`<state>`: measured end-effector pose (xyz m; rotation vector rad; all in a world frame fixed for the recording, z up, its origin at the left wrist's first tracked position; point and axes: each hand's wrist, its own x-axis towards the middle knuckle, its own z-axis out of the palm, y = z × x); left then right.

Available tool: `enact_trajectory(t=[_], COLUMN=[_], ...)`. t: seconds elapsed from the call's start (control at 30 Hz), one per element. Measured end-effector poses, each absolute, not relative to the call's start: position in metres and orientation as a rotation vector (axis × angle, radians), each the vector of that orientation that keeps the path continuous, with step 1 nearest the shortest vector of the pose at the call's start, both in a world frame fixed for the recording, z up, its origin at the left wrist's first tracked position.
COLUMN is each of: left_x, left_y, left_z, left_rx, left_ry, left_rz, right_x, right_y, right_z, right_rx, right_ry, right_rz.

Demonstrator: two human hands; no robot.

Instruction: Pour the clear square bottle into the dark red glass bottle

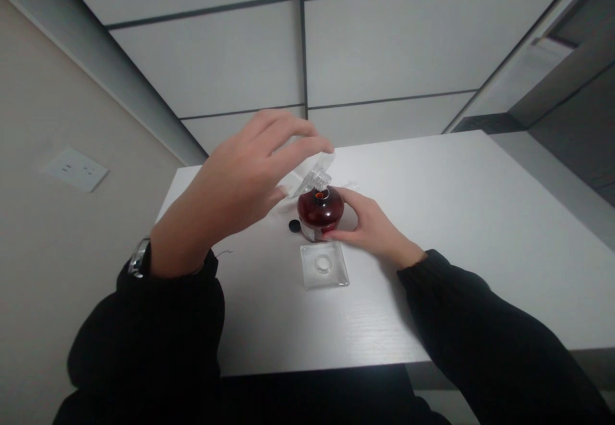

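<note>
My left hand (pixel 262 168) is closed around a clear bottle (pixel 307 178), tipped so that its threaded neck points down at the mouth of a dark red-brown bottle (pixel 319 210). The two necks are very close; I cannot tell whether they touch. That dark bottle stands upright on the table, with a pale label low on its side. From the right, my right hand (pixel 362 223) grips its body between thumb and fingers. Just in front lies a clear square piece (pixel 324 265) with a round ring in its middle. A small black cap (pixel 295 225) rests left of the dark bottle.
A white table (pixel 375 322) bears all these things. Behind it rise white panels (pixel 394 47) with dark strips. A wall socket (pixel 77 168) is at the left, and a thin dark thread (pixel 225 252) lies near my left sleeve.
</note>
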<state>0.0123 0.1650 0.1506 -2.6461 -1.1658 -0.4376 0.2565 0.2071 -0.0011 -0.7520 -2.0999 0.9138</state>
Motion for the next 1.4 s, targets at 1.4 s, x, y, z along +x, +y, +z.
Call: enact_trajectory(t=[1.4], left_x=[0.0129], left_y=[0.1641], left_z=[0.1514], left_rx=[-2.630], left_ry=[-1.153], left_rz=[-0.478], right_x=[0.2564], right_y=[0.2078], right_z=[0.0002], right_rx=[-0.754], right_ry=[-2.116], right_rz=[0.925])
